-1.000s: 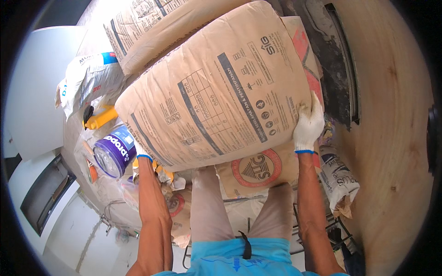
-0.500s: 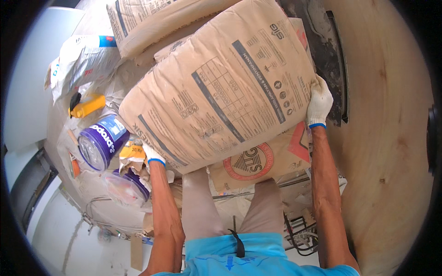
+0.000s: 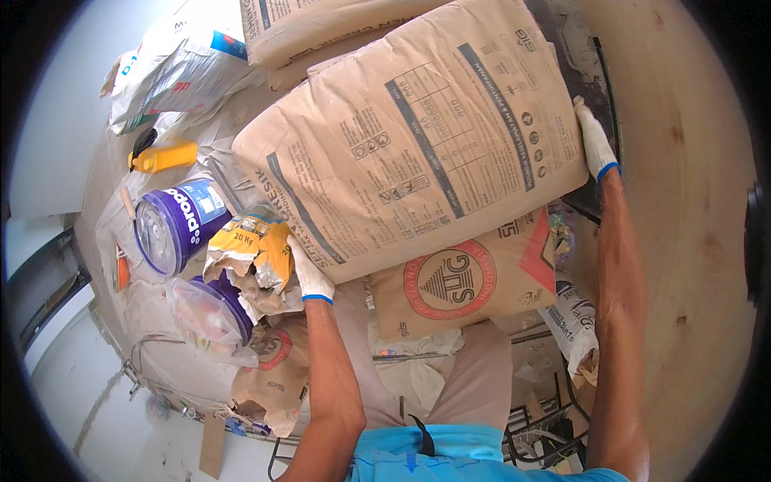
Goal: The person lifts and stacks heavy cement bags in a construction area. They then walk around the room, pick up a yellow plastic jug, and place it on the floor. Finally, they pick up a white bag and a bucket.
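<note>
A large brown paper cement bag lies tilted before me, its printed face up. My left hand, in a white knit glove with a blue cuff, grips its near left corner. At the bag's right edge, my right hand, gloved alike, holds on with the fingertips partly hidden against the side. Beneath and nearer to me rests a second cement bag with a round red emblem, partly covered by the upper one. Close by my left hand sits a torn yellow-and-white bag.
Another brown bag lies at the far side, beside a white sack. To the left are a yellow bottle, a purple bucket and a clear plastic bag. A wooden panel stands along the right.
The upper bag and both hands sit further right in the picture, though my view has shifted too. More of the left glove and of the lower bag now shows.
</note>
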Tool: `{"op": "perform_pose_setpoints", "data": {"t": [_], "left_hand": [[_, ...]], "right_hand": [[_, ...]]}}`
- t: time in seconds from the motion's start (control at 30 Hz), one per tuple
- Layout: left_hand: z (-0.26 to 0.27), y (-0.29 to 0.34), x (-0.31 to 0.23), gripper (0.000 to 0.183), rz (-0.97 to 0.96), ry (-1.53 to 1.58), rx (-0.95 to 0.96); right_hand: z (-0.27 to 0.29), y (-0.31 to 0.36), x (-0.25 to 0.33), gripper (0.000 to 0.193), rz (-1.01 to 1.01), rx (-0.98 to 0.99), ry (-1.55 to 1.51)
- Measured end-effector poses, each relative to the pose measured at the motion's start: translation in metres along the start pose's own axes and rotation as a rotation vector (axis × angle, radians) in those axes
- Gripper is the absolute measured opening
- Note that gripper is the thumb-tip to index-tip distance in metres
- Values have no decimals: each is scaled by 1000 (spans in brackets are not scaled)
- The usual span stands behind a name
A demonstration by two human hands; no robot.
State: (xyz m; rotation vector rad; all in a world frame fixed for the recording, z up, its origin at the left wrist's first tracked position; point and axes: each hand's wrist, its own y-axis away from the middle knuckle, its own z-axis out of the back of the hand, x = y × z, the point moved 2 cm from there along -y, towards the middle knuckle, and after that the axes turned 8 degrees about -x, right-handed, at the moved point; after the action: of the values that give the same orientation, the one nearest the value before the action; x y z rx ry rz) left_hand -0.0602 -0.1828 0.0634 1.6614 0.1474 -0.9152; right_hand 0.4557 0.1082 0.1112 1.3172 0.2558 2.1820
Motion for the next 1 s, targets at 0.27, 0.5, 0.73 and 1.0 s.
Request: {"op": "perform_pose_setpoints", "data": {"t": [0.27, 0.5, 0.73, 1.0], "left_hand": [[26, -21, 22, 62, 229, 135, 160], [33, -23, 31, 52, 315, 207, 121], [41, -33, 48, 41, 428, 351, 58], [52, -45, 70, 37, 376, 396, 148]], "right_hand": [[-38, -10, 52, 57, 415, -157, 99], [-108, -25, 157, 62, 926, -297, 491], [-165, -61, 216, 50, 943, -75, 1113], [-187, -69, 222, 50, 916, 9, 1347]]}}
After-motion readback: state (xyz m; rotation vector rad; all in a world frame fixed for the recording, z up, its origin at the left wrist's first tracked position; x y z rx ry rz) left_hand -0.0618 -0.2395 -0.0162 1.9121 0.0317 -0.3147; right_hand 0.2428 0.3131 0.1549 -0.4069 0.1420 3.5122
